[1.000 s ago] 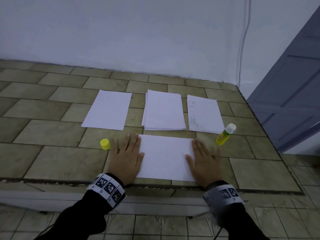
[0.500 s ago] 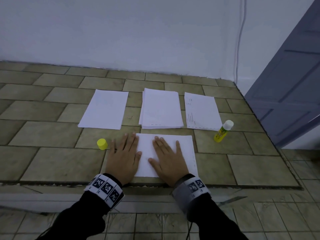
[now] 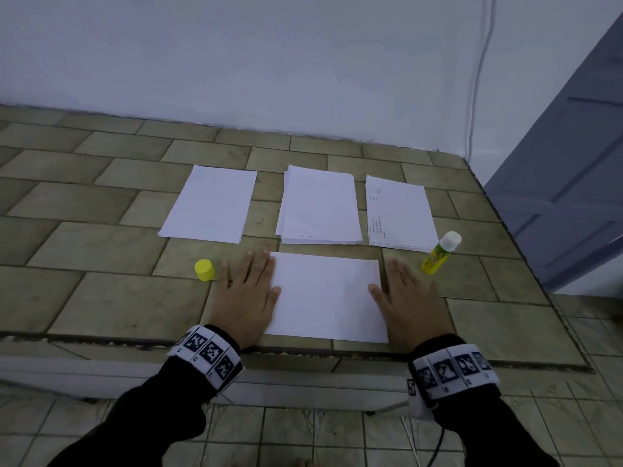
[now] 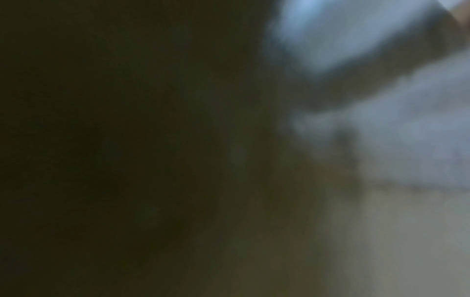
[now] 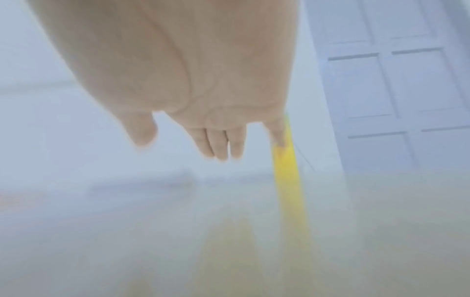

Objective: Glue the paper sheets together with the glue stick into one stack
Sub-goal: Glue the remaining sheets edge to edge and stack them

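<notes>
Altogether four paper lots [image 3: 326, 294], one glue stick [image 3: 440, 253], one cap [image 3: 204, 270], two flat, released hands [image 3: 245, 298].

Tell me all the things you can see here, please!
White paper sheet: one, nearest, between the hands.
White paper piles: three, in a row behind it, left, middle, and right with faint print.
Yellow glue stick with white end: one, lying right of the right hand.
Yellow round cap: one, left of the left hand.
Tiled olive counter: one, under everything.
White wall: behind.
Grey-blue panelled door: right.
Left hand: flat on the sheet's left edge.
Right hand: flat at its right edge.
</notes>
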`<state>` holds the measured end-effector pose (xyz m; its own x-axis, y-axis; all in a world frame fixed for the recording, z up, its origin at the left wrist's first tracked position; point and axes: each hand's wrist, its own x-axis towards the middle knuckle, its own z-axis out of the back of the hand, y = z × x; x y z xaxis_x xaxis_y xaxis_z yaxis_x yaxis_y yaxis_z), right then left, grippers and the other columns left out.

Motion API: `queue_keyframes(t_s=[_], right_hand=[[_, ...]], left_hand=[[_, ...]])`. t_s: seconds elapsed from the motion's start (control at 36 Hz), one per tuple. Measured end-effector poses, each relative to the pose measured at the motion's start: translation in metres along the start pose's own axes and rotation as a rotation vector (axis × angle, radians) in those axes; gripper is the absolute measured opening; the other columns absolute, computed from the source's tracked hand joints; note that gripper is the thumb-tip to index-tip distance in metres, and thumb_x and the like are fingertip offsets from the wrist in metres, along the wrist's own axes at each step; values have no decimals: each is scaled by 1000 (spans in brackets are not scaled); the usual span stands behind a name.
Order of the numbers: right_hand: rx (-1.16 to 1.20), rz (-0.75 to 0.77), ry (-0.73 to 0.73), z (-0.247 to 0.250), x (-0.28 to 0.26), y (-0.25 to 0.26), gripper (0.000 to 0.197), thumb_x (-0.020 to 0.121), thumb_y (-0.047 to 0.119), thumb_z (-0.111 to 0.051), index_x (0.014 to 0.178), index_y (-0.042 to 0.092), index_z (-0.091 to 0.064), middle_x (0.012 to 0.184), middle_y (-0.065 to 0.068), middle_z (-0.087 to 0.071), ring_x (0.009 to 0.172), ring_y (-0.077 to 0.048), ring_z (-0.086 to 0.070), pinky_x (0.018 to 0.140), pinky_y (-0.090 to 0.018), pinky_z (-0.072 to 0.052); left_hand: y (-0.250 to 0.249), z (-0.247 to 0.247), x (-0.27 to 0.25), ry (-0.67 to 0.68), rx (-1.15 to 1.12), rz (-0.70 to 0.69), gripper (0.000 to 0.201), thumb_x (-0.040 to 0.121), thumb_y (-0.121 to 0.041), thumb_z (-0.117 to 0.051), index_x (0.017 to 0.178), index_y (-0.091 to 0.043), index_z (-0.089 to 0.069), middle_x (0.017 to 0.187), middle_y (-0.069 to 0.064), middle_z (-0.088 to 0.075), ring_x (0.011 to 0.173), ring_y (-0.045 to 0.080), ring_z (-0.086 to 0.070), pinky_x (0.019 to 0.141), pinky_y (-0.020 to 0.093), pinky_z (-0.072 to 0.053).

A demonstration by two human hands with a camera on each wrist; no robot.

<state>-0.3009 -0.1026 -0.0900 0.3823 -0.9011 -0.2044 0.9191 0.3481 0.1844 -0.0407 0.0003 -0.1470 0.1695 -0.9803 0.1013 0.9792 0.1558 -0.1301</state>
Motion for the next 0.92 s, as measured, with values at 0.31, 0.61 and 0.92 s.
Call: queue_keyframes(t_s=[0.31, 0.61, 0.92], right_hand=[[-12, 184, 150, 61, 19, 20, 47, 100, 27, -48, 139, 5, -38, 135, -14, -50, 112, -21, -49, 85, -28, -37], [-208, 201, 163, 32, 63, 23, 31, 100, 20, -42, 125, 3, -47, 128, -15, -44, 120, -29, -44, 97, -39, -42], [129, 212, -3, 75, 58, 10, 8, 99, 16, -46, 94, 14, -51, 95, -7, -62, 81, -20, -57, 66, -27, -45]], left_hand=[[-1, 2, 0, 64, -7, 17, 74, 101, -50, 0, 146, -7, -40, 154, 9, -37, 140, 30, -38, 108, 63, -31], [-2, 2, 1, 99, -23, 41, 87, 94, -62, 12, 153, -11, -28, 161, 5, -22, 148, 27, -21, 116, 58, -13], [0, 3, 0, 80, -77, 29, 81, 93, -63, 5, 156, -16, -12, 163, 2, -12, 150, 22, -9, 118, 57, -6]])
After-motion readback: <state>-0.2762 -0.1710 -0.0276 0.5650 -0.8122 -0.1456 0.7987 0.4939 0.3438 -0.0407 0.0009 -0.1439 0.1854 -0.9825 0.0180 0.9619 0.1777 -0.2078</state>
